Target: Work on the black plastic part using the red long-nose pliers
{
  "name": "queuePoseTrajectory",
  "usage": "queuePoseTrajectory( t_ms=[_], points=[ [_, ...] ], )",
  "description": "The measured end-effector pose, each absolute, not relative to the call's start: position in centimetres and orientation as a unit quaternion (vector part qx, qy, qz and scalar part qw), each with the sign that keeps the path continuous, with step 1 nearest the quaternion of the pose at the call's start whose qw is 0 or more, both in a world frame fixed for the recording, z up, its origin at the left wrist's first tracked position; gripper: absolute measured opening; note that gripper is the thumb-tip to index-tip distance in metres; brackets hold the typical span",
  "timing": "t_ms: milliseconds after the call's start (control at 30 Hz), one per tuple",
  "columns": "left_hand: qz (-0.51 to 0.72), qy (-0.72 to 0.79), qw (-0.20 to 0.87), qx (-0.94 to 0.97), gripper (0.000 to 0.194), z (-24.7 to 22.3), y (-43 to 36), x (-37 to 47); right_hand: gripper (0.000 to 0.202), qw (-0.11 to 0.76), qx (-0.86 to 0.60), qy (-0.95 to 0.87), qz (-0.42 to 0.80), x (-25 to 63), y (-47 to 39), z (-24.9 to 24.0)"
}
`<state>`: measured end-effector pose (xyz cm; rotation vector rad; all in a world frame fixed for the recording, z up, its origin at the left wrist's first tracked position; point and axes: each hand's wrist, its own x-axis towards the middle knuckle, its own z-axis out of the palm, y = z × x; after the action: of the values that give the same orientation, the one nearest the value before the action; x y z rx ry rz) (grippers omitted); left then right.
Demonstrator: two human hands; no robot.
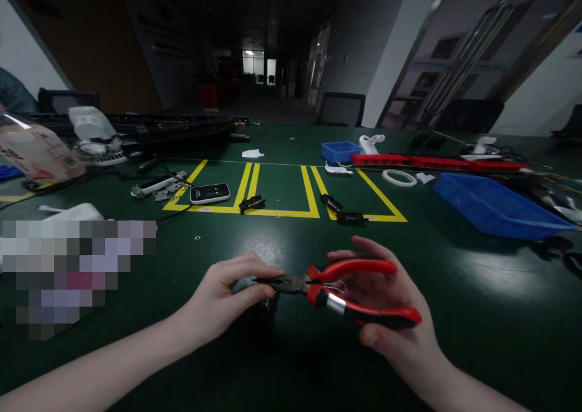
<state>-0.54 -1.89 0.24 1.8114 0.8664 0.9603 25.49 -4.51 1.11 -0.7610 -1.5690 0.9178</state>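
A pair of needle-nose pliers with red and black handles is held level above the green table. My left hand pinches its dark jaws between thumb and fingers. Around the spread handles, my right hand holds loosely, its thumb at the lower handle and its fingers behind the upper one. A thin wire spring shows between the handles. Just under the jaws is a small dark object, too dim to name and partly hidden by my left hand.
Yellow tape marks boxes on the table, with small black parts along its edge. A black-and-white device lies left. Right are a large blue tray, a tape roll and a red strip; a small blue bin stands behind.
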Motion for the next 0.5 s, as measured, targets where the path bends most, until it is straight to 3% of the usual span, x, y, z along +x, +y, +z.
queuePoseTrajectory(
  t_ms=[167,300,367,467,500],
  points=[
    [0.397,0.335,0.455,0.724,0.023,0.0,-1.8,-0.6,0.079,0.479,-0.304,-0.675,0.473,26.4,-4.5,1.7],
    [0.394,0.318,0.422,0.752,0.023,0.0,-1.3,-0.7,0.082,0.468,-0.300,-0.712,0.428,26.8,-5.0,1.5],
    [0.389,0.296,0.363,0.793,0.029,0.5,-1.4,-0.7,0.080,0.496,-0.298,-0.710,0.402,26.7,-5.2,1.4],
    [0.374,0.274,0.192,0.865,0.050,1.5,-3.3,-0.8,0.070,0.549,-0.308,-0.672,0.391,26.6,-4.9,1.8],
    [0.376,0.281,0.136,0.872,0.046,1.6,-4.6,-0.9,0.065,0.562,-0.318,-0.653,0.397,26.6,-4.7,2.1]
  ],
)
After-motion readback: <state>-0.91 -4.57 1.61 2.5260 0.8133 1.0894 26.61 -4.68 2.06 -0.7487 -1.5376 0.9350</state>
